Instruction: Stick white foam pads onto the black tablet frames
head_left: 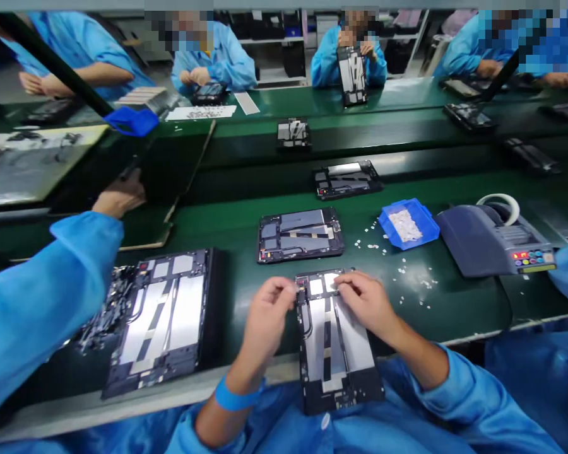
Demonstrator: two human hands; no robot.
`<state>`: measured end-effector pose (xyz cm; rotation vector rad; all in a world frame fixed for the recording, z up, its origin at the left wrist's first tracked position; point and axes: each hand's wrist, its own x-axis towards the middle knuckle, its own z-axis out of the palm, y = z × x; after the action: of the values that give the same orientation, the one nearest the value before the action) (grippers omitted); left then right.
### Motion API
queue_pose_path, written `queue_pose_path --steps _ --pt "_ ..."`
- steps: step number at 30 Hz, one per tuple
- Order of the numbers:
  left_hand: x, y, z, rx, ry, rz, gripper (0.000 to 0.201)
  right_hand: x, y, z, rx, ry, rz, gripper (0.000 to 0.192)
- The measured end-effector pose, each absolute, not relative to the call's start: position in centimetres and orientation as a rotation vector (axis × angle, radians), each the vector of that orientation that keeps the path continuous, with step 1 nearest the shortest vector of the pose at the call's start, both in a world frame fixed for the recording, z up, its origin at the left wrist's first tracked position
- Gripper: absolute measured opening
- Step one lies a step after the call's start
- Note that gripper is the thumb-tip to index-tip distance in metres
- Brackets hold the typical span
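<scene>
An opened tablet (363, 353) lies in front of me, its near end over my lap, with silver battery panels and black strips showing. My left hand (269, 312) is by its upper left corner, thumb and forefinger pinched together; what they hold, if anything, is hidden. At the upper right of the same tablet, my right hand (369, 302) has its fingertips closed over a pale square patch, and I cannot make out anything between them. Just beyond my hands lies a second opened tablet (300, 233), turned sideways.
A blue tray (416, 236) of small white pieces stands to the right, with loose bits around it. Beyond it is a grey tape dispenser (478, 239). On the left are a tablet stack (184, 309), dark small parts (106, 309) and a co-worker's hand (123, 192). Other workers sit opposite.
</scene>
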<state>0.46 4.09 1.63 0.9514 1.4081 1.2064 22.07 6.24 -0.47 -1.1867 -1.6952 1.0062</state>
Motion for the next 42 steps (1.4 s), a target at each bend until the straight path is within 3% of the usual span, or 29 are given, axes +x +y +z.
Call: queue_pose_path --steps 5,11,17,23,33,42 --pt "-3.5 4.6 2.4 1.439 1.638 0.802 0.016 22.5 9.5 -1.4 -0.903 -2.409 0.377 0.027" --pt "-2.6 5.4 2.0 2.092 1.519 0.643 0.013 21.0 12.0 -1.8 -0.754 -2.694 0.015 0.026" --pt "-2.5 5.4 1.7 2.317 1.503 0.400 0.015 21.4 12.2 -1.4 -0.680 -2.803 -0.052 0.027" --pt "-1.7 6.6 2.5 1.962 1.534 0.635 0.009 21.7 12.9 -1.5 -0.607 -2.839 -0.034 0.029" --pt "-0.8 9.8 0.6 1.712 1.604 0.425 0.016 21.8 13.0 -2.1 -0.606 -2.800 0.005 0.028" --pt "-0.6 9.7 0.2 1.770 1.660 0.442 0.018 21.8 13.0 -2.1 -0.610 -2.777 0.017 0.026"
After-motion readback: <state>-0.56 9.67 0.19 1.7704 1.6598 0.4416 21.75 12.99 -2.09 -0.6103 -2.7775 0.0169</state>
